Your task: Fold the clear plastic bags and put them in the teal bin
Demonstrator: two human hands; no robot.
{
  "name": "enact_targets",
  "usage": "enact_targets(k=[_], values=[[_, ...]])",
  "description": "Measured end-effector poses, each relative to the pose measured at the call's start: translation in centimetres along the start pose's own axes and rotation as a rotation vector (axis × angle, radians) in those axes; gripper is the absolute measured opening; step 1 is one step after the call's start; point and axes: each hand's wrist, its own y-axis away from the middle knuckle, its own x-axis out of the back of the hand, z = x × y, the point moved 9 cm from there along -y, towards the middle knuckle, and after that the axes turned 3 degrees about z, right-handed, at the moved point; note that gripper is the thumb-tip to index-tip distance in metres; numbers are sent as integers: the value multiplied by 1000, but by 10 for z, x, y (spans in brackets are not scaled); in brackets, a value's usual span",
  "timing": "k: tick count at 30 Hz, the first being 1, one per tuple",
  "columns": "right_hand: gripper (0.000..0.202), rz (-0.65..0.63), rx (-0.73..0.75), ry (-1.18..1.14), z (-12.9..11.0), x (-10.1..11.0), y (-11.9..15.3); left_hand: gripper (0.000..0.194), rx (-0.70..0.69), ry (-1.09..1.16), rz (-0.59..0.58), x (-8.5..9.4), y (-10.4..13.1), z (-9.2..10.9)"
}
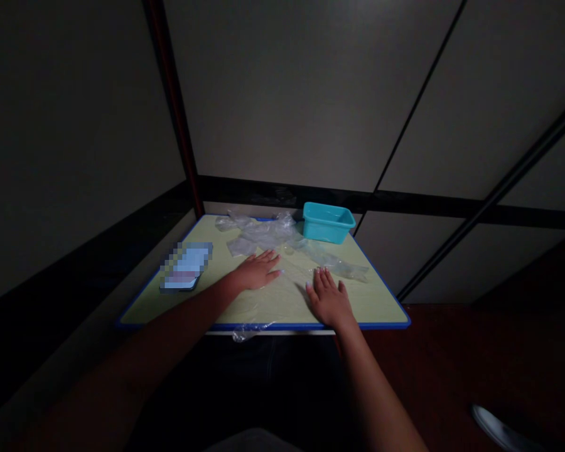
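Both hands lie open, palms down, fingers spread: the left hand (pixel 257 270) and the right hand (pixel 329 298) on what looks like a clear film (pixel 287 289), thin and hard to make out, over the surface (pixel 145 306). Crumpled bags (pixel 266 232) lie beyond them, near the bin (pixel 328 223).

Dim overall, with a faint glow on the wall (pixel 282 94) at top; the worktop (pixel 292 307) is brightest, and near corners sink into shadow.
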Motion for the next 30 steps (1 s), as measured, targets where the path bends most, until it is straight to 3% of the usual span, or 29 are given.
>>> enact_targets(k=[6, 11, 21, 30], values=[[62, 89, 26, -105, 3, 10, 4, 62, -46, 48, 46, 11, 7, 15], [58, 101, 39, -126, 0, 15, 4, 67, -55, 46, 63, 9, 11, 13], [62, -18, 261, -163, -55, 8, -2, 74, -66, 7, 33, -3, 10, 14], [61, -30, 105, -89, -21, 6, -10, 77, -62, 6, 42, -4, 9, 12]])
